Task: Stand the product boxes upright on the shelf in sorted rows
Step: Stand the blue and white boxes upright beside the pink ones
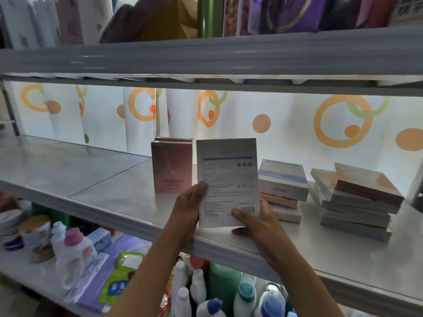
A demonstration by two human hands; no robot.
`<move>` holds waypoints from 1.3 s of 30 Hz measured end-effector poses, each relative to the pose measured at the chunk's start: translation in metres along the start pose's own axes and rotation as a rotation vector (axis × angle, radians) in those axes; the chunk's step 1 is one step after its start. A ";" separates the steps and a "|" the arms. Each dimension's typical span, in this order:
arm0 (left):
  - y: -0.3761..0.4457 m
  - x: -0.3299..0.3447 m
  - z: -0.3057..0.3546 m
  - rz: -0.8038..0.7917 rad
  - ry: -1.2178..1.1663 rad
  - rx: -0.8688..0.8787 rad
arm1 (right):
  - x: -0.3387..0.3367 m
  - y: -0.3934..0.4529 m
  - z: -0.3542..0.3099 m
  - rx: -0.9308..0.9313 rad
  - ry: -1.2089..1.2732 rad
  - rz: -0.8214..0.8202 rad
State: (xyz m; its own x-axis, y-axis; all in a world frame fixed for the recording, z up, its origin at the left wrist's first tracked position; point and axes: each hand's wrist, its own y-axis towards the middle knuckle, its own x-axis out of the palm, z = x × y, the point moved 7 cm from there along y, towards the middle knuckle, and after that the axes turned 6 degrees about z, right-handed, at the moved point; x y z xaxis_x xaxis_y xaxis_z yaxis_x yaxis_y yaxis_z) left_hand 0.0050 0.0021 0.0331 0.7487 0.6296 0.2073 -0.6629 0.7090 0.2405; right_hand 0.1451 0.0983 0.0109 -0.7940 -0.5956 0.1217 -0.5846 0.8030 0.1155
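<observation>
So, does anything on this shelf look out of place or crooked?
Yes. Two stacks at the right lie flat, not upright, and the right one's top pink box sits skewed. Only the pink boxes stand upright. Both hands hold a white box upright beside them.

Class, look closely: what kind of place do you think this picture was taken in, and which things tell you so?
Probably a small shop or stockroom. Metal shelving holds stacks of flat product boxes, detergent bottles crowd the lower shelf, and both hands hold a white box upright.
</observation>
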 end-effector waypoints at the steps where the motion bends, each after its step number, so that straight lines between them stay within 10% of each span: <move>1: 0.000 0.000 0.000 -0.005 -0.011 -0.003 | 0.000 0.000 0.000 0.000 -0.003 0.001; 12: 0.002 -0.002 -0.004 0.030 -0.003 0.015 | 0.000 -0.001 0.000 0.005 0.041 -0.013; 19: -0.031 -0.020 0.014 0.526 0.232 0.233 | -0.006 -0.007 -0.006 -0.041 0.069 0.044; 29: -0.039 0.018 0.048 0.164 0.418 0.239 | 0.009 -0.038 -0.042 -0.357 -0.223 0.141; 39: -0.040 -0.013 0.060 0.200 0.289 0.291 | 0.038 -0.051 -0.034 -0.427 -0.381 -0.043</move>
State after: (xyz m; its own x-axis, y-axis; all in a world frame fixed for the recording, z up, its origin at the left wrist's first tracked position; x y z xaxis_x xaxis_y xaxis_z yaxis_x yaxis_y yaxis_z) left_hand 0.0222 -0.0532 0.0781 0.5468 0.8371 0.0140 -0.7345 0.4716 0.4879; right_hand 0.1507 0.0338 0.0434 -0.8211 -0.5145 -0.2472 -0.5618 0.6513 0.5102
